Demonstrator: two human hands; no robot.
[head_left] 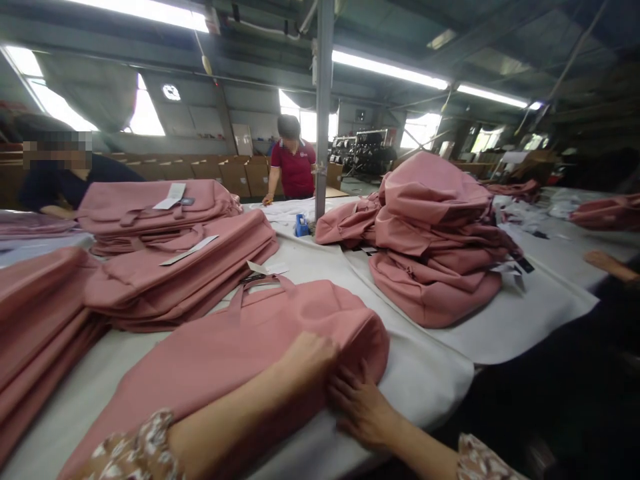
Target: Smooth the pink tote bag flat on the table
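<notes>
A pink bag (235, 353) lies on its side on the white-covered table, its two handles and a paper tag at the far edge. My left hand (310, 357) is closed at the bag's right end, near the seam; its fingertips are hidden. Beside it, my right hand (367, 410) has its fingers stretched out and apart, touching the bag's lower right end. Both of my sleeves are brown with a white pattern.
Flat pink bags are stacked (180, 273) to the left, some with white tags. On the right stands a heap of fuller pink bags (435, 233). A grey post (324, 107) rises behind a blue tape dispenser (301, 225). Two people work across the table; another person's hand (607, 265) shows at right.
</notes>
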